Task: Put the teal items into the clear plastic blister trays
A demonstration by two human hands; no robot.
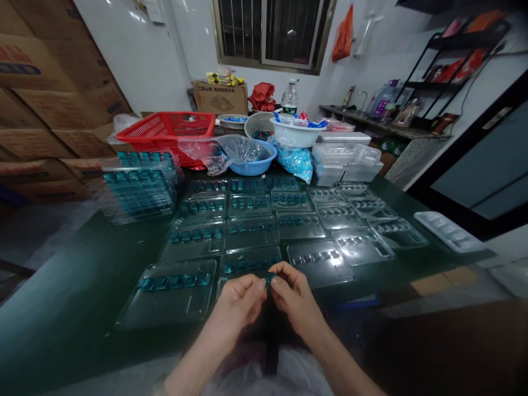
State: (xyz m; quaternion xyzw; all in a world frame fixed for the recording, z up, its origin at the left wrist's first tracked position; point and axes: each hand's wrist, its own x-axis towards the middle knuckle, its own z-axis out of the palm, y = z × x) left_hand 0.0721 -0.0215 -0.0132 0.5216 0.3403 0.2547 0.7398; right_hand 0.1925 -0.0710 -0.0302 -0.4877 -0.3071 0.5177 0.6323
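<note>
Both of my hands meet above the front edge of the dark green table. Between their fingertips is a small teal plastic piece (269,277), mostly covered by the fingers. My left hand (241,300) pinches it from one side, and my right hand (295,294) grips the other side. Just beyond the hands lies a clear plastic tray (251,256) with a row of teal blocks. Left of it, another clear tray (173,300) carries a similar row. To the right, a clear tray (319,263) shows moulded slots without teal blocks.
More clear trays cover the table (78,286) in rows. A stack of filled trays (142,184) stands at the left. Behind are a red basket (169,129), a blue basin (253,162), a white basin (297,133) and stacked clear packaging (346,157). A white tray (449,232) lies far right.
</note>
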